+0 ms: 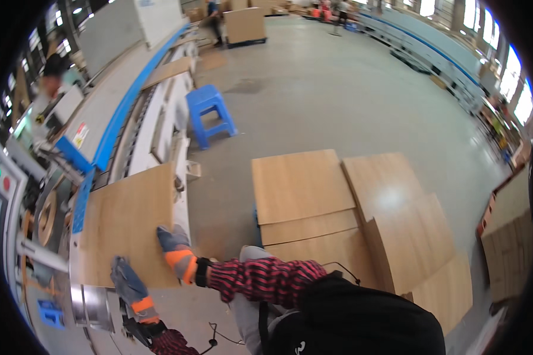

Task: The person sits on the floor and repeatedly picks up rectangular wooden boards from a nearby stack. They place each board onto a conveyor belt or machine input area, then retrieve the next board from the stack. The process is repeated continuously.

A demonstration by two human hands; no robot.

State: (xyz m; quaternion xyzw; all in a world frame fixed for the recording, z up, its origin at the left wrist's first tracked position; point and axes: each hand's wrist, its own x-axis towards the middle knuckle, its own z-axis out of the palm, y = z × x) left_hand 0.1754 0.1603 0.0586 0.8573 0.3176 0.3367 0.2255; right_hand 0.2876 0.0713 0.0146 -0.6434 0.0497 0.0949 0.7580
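A light wood-grain panel (127, 216) lies flat on the near end of a long machine at my left. My left hand (130, 281), in a grey and orange work glove, rests on the panel near its front edge, fingers stretched forward. On the panel's right edge lies my right hand (176, 248), gloved the same way, with its fingers extended over the top surface. The undersides of both hands are hidden.
Stacked wood-grain panels (305, 189) stand on my right, with more panels (411, 236) beside them. A blue stool (209, 112) stands by the machine's blue rail (124, 106). A control panel (6, 189) is at far left. Across the machine is another person (47, 100).
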